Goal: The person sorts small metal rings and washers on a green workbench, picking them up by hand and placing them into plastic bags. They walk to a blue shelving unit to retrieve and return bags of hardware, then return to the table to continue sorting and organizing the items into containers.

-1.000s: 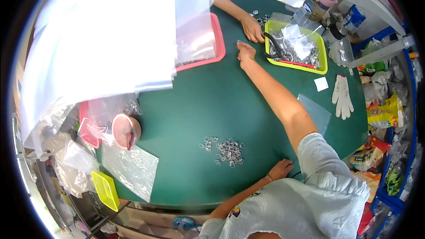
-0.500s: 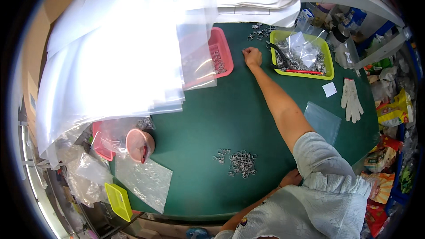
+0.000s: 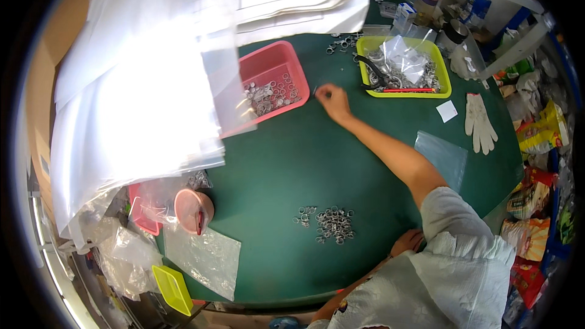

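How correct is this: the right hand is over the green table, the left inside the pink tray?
The right hand is over the green table; the head view shows the left hand at its near edge, not inside the pink tray.

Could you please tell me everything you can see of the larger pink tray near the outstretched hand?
The pink tray is a rectangular-looking, open-topped container, seemingly plastic, with sloping walls and rounded corners. It sits upright on the green table. Silvery, metal-looking rings and small pieces lie loose over the near part of its floor. Translucent sheets hide its left end; whether they touch it is unclear. The right hand is just right of its rim, apparently not touching.
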Demonstrator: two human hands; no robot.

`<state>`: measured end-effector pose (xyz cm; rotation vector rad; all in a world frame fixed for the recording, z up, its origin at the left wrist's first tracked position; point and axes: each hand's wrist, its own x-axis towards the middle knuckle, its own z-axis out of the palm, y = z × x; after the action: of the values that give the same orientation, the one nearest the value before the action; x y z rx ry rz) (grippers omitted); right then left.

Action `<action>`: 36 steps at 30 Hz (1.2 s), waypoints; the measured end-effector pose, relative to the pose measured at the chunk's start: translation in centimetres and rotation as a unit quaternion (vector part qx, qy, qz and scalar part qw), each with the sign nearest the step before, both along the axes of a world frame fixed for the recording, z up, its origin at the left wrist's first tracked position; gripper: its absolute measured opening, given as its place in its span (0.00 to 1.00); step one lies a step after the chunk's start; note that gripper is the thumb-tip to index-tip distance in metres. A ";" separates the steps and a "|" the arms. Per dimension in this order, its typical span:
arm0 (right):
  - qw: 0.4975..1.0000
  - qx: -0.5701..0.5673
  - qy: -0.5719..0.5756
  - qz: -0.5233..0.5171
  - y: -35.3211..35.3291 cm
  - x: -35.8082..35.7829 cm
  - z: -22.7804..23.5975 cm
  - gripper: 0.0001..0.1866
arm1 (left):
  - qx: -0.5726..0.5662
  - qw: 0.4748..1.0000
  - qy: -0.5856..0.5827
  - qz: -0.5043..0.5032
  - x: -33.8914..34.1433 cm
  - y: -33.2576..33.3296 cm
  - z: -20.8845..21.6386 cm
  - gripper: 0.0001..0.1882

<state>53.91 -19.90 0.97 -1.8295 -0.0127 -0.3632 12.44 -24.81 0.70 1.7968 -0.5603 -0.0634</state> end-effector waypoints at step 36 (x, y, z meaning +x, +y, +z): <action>0.779 0.480 0.327 0.237 -14.7 -26.8 9.6 0.16 | -0.406 0.766 0.421 0.265 10.8 5.1 11.3 0.15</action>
<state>27.08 -34.57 10.56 -0.7870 0.1633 0.5713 23.28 -19.76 12.04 0.8447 0.5377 -0.1920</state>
